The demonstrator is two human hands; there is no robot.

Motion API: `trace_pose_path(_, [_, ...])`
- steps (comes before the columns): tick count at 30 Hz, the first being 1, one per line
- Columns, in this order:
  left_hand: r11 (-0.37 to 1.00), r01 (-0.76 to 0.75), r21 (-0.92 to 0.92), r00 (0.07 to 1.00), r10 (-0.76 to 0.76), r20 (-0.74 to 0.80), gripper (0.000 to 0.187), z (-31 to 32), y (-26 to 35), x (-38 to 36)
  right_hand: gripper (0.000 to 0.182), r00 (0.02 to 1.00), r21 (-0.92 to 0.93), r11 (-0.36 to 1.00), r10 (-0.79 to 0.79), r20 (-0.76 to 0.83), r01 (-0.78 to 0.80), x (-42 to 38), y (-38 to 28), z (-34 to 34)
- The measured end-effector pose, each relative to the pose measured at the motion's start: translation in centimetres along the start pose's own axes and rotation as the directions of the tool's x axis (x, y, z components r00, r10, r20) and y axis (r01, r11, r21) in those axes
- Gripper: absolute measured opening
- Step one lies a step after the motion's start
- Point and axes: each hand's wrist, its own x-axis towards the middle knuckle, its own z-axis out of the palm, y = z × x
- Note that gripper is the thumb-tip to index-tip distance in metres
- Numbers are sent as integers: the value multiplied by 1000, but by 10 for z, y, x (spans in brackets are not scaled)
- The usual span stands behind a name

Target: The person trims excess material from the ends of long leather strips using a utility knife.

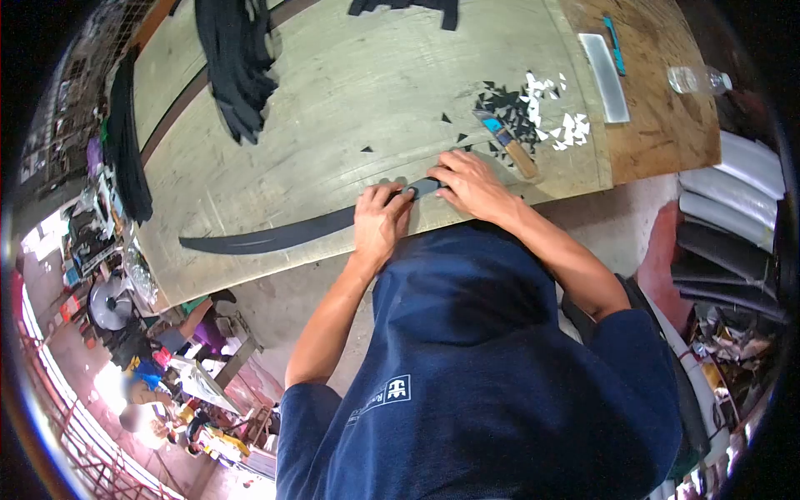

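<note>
Black strip point(292, 233): laid by the counter's point(333, 100) near edge, long axis pointed toward the left edge. Right end covered by left hand point(380, 222), nearer the free length, and right hand point(472, 185); whether fingers point(373, 195) are pinched or pressed cannot be told.

The surface point(317, 150) is a pale green-grey, scuffed top with bare wood point(662, 137) along its right end. A long, curved black strip point(292, 236) lies near the front edge. Farther right, a wooden-handled knife point(518, 153) lies beside small black scraps point(510, 104) and white scraps point(573, 129). A black bundle point(233, 71) spreads toward the back. The wood bears a whitish block point(606, 77), a blue tool point(615, 46) and a clear bottle point(696, 80).
</note>
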Motion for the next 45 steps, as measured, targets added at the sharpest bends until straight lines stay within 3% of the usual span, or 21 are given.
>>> trace_pose_path(7, [1000,-2,-30,1000,1,-6,34,-5,-8,-3,30,999,-58,998,22,-25,-23,1,-8,6])
trace_pose_path(10, [980,187,73,977,-193,88,43,-33,-24,-14,30,999,-73,997,21,-29,-23,0,-6,9])
trace_pose_path(13, [944,176,280,967,-219,132,54,-67,-78,-54,30,999,-83,996,17,-39,-20,0,-7,10])
trace_pose_path(15, [923,172,345,976,-207,67,60,-85,-114,-82,30,999,-90,996,24,-37,-27,0,-9,10])
trace_pose_path(18, [859,221,461,960,-274,50,50,-126,-166,-126,31,999,-101,994,37,-38,-40,1,-11,9])
trace_pose_path(21, [712,310,630,934,-351,-63,40,-173,-216,-174,30,999,-121,992,29,-43,-34,0,-11,9])
trace_pose_path(23, [429,436,791,838,-514,-184,37,-197,-250,-204,30,999,-138,990,28,-35,-33,0,-12,9])
trace_pose_path(25, [321,498,806,794,-541,-275,36,-222,-269,-222,30,998,-133,990,39,-39,-44,0,-12,11])
trace_pose_path(28, [154,560,814,771,-455,-445,25,-238,-296,-248,29,997,-129,989,63,-41,-67,0,-15,10])
trace_pose_path(31, [-1,632,775,635,-572,-519,21,-248,-308,-251,29,996,-136,987,82,-40,-86,-1,-18,9])
trace_pose_path(35, [12,671,742,624,-550,-555,20,-246,-331,-248,28,995,-138,986,94,-30,-97,1,-23,5])
trace_pose_path(36, [0,684,730,575,-615,-539,29,-244,-330,-243,29,995,-141,985,97,-33,-101,1,-23,6])
trace_pose_path(39, [-40,661,750,573,-618,-538,49,-228,-345,-244,29,994,-152,982,107,-37,-112,1,-22,7])
trace_pose_path(40, [-52,724,688,465,-700,-542,69,-221,-340,-235,29,993,-153,982,110,-36,-114,0,-22,8])
trace_pose_path(43, [87,637,766,643,-607,-467,73,-198,-328,-206,29,993,-160,980,116,-36,-120,-1,-22,8])
trace_pose_path(44, [215,585,782,722,-577,-381,72,-189,-313,-188,29,993,-158,980,114,-36,-118,-1,-22,8])
trace_pose_path(45, [454,574,681,789,-530,-311,65,-181,-268,-151,29,993,-153,982,110,-35,-114,-1,-22,8])
